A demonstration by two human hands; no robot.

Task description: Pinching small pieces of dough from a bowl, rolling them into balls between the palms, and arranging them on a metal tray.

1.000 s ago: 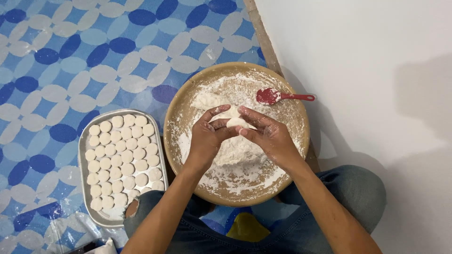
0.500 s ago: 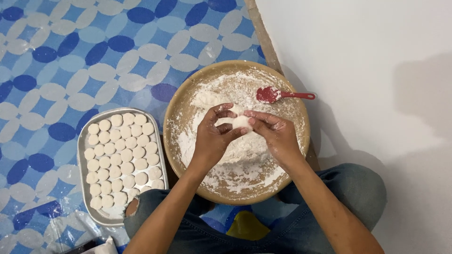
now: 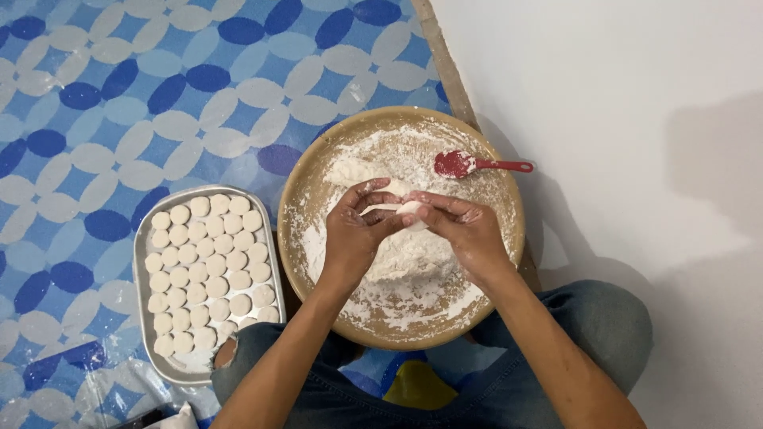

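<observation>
Both hands meet over the middle of the round tray, palms turned inward and fingers curled toward each other. The left hand comes in from below left with the wrist bent up; its fingers and thumb close on the left end of a small white dough piece. The right hand mirrors it from the lower right, its fingertips pinching the other end of the same piece. So the piece sits between the 2 hands, held just above the large dough mound, which lies in the tray under the wrists. Both forearms run down and out toward the knees, dusted with flour.

A red spoon lies in the tray's upper right, bowl inside and handle reaching over the rim toward the white wall. The wall side is tight: the tray's right edge sits near the wooden strip along the floor's border.

To the left, just beside the tray, a metal pan holds rows of small flat dough discs, filling most of it; its lower corner shows bare metal. Beyond the pan the blue patterned mat stretches up and left.
</observation>
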